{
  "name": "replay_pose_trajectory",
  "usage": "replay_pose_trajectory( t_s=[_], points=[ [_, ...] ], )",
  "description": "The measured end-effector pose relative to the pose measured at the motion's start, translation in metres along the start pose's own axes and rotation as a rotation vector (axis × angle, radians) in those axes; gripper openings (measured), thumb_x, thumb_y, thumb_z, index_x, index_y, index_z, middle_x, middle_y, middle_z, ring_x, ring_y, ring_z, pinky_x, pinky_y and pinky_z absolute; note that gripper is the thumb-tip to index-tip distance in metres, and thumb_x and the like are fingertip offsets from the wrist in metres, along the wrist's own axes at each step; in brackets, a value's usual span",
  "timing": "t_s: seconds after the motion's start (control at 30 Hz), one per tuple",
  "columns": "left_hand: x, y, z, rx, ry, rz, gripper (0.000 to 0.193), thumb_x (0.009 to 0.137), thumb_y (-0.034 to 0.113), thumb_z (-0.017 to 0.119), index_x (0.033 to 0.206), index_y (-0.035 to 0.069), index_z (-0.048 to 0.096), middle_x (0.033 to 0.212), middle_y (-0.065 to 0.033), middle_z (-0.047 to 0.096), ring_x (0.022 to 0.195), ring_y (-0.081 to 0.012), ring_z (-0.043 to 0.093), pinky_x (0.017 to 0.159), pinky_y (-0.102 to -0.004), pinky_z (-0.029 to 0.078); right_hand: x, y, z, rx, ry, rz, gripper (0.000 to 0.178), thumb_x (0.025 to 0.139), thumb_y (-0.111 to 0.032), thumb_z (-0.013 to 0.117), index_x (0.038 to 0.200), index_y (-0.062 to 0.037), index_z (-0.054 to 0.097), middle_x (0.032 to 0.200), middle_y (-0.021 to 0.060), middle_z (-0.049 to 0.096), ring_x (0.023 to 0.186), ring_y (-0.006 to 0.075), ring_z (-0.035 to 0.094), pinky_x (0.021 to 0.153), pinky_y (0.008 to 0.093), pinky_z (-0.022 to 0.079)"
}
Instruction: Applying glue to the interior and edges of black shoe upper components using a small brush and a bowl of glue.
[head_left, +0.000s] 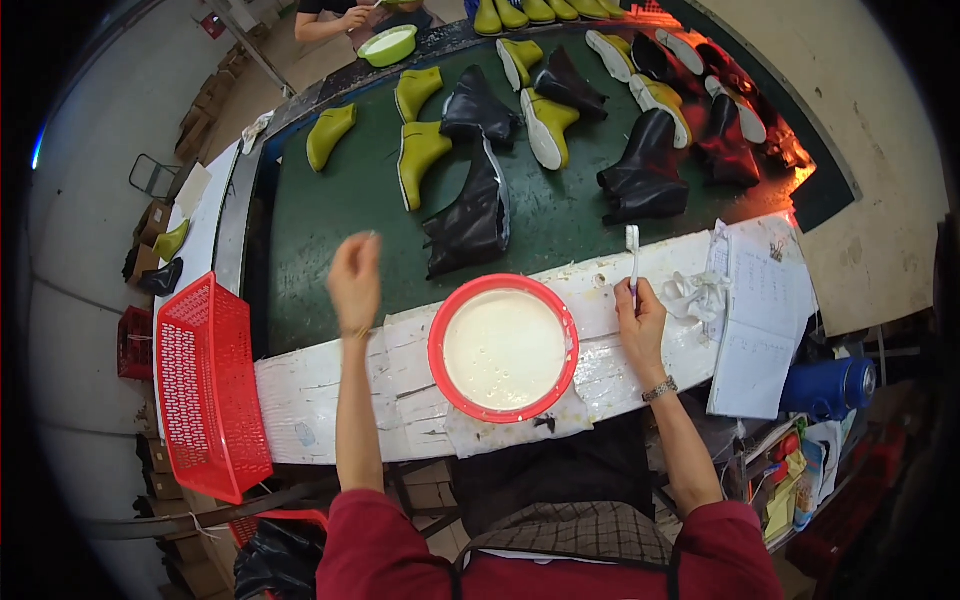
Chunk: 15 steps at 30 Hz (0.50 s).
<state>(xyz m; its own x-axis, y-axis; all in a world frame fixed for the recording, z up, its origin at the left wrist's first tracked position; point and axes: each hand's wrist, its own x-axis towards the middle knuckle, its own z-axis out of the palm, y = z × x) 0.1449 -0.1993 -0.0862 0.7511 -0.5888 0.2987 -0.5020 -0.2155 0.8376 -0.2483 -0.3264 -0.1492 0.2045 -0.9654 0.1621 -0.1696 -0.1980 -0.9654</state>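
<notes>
My right hand [643,325] grips a toothbrush [633,255] by its handle, bristle head up, above the white bench to the right of the basin. My left hand [355,283] is raised over the green belt's near edge, its fingers curled together and slightly blurred, with nothing visible in them. Between my hands stands a red basin [436,345] of creamy white liquid [505,345]. Just beyond it, a black boot shaft [470,225] lies on its side, close to a yellow-green rubber boot [422,160]. Farther right lies another black boot [645,170].
More boots and black shafts lie across the green belt [320,240], some under an orange glow at right. A red basket [212,390] stands left of the bench [320,400]. Papers [760,330], a crumpled cloth [695,297] and a blue jug [830,388] are at right. Across the belt, a person works by a green bowl [388,46].
</notes>
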Motion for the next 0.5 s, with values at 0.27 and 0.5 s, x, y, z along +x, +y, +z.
replay_pose_trajectory(
  t_s=[0.27, 0.5],
  points=[
    [-0.141, -0.088, -0.132, 1.294, -0.049, 0.012, 0.040, 0.101, 0.050, 0.052, 0.103, 0.012, 0.063, 0.111, -0.0123, 0.056, 0.104, -0.0363, 0.057, 0.076, -0.0551, 0.047, 0.007, 0.002, 0.017, -0.028, -0.011, -0.110, 0.021, 0.098, -0.019, 0.066, 0.088, -0.0017, 0.061, 0.066, 0.0002, 0.052, 0.061, 0.0062, 0.042, 0.055, 0.0276, 0.037],
    [-0.175, -0.078, -0.120, 1.271, -0.069, -0.044, 0.040, 0.102, 0.049, 0.053, 0.106, 0.010, 0.056, 0.127, -0.0159, 0.053, 0.115, -0.0380, 0.053, 0.082, -0.0557, 0.048, -0.002, -0.007, 0.004, -0.053, 0.035, -0.107, 0.024, 0.096, -0.022, 0.069, 0.091, 0.0000, 0.060, 0.070, 0.0143, 0.062, 0.057, 0.0225, 0.055, 0.056, 0.0362, 0.043]
  ],
)
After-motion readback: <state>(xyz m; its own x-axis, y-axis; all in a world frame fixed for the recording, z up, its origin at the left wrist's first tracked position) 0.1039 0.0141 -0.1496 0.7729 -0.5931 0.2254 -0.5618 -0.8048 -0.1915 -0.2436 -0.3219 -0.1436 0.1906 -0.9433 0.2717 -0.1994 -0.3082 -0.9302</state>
